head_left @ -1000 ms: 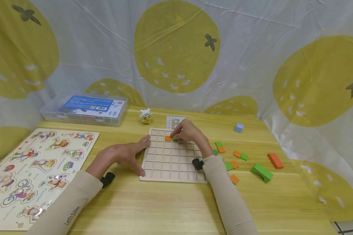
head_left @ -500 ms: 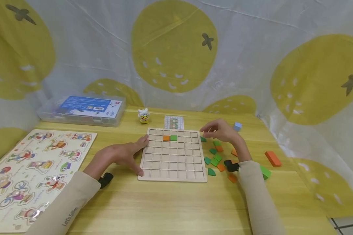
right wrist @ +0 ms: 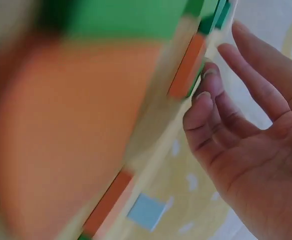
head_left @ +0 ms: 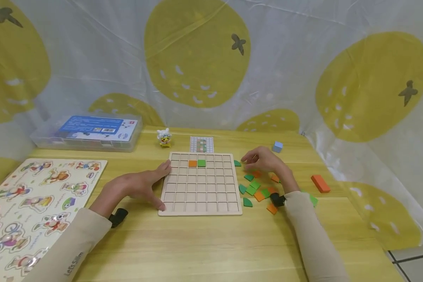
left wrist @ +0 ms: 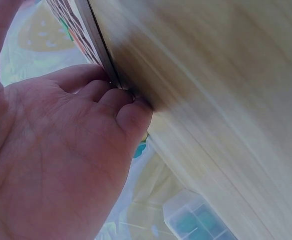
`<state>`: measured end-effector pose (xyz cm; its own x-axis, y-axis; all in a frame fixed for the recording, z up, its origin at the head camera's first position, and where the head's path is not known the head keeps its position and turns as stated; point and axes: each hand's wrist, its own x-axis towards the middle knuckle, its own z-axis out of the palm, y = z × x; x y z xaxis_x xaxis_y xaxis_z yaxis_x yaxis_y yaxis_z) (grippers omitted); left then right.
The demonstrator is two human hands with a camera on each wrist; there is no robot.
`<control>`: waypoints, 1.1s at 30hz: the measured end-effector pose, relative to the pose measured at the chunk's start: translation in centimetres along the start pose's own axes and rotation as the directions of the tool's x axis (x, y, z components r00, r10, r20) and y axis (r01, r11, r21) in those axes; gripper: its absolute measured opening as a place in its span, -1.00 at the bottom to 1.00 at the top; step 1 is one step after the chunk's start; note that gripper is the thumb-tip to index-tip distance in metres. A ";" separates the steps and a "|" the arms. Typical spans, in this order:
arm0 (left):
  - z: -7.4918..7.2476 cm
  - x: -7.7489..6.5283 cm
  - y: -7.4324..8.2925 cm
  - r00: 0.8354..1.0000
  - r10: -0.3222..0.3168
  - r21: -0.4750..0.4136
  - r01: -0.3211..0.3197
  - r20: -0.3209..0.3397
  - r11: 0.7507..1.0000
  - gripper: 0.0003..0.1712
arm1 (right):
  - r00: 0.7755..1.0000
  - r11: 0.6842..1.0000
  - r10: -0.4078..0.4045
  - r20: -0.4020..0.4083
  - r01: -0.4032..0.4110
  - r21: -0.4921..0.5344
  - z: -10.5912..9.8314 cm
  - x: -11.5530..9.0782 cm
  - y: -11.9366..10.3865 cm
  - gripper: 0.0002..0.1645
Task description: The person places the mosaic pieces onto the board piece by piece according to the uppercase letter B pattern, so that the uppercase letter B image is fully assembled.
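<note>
A light wooden grid board [head_left: 201, 188] lies mid-table, with an orange square tile [head_left: 192, 163] and a green square tile [head_left: 201, 163] side by side near its top. My left hand [head_left: 141, 186] rests against the board's left edge, thumb and fingers spread apart; its fingertips touch the edge in the left wrist view. My right hand [head_left: 264, 160] hovers right of the board, over loose tiles, its fingers slightly bent and nothing between them. In the right wrist view an orange tile [right wrist: 187, 67] lies by its fingertips. A dark green quarter-round piece [head_left: 237, 163] sits beside the board.
A printed pattern card [head_left: 201, 144] lies behind the board, a small figurine [head_left: 164, 138] to its left. A clear plastic case [head_left: 88, 133] and a picture puzzle [head_left: 46, 196] occupy the left. An orange block [head_left: 320, 183] and a blue cube [head_left: 277, 147] stand right.
My right hand let go of the green tile in the grid beside the orange one and moved right to the loose tiles. My left hand stays at the board's edge.
</note>
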<state>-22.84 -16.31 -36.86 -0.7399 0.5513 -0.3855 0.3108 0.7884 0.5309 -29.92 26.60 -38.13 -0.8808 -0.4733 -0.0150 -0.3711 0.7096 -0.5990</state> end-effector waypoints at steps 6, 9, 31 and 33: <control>0.0 0.2 0.0 1.000 -0.002 -0.002 0.002 0.008 1.000 0.56 | 0.998 0.998 0.055 0.024 -0.054 -0.022 1.1 1.6 -2.0 -0.79; -0.1 0.3 0.0 1.000 0.000 0.000 0.000 0.008 1.000 0.55 | 0.995 0.995 0.096 0.020 -0.095 -0.030 1.5 1.9 -2.7 -0.83; 0.0 0.3 -0.1 1.000 -0.008 0.013 0.008 0.006 1.000 0.55 | 0.994 0.982 0.105 -0.010 -0.102 0.160 1.0 3.4 -5.8 -0.80; 0.0 0.3 0.0 1.000 -0.009 0.014 0.009 0.004 1.000 0.55 | 0.994 0.972 0.108 0.018 -0.109 0.209 1.6 4.3 -6.8 -0.80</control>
<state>-23.06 -16.16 -37.02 -0.7400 0.5455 -0.3935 0.3125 0.7969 0.5170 -30.67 18.89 -35.40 -0.9102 -0.4034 -0.0934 -0.2034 0.6320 -0.7478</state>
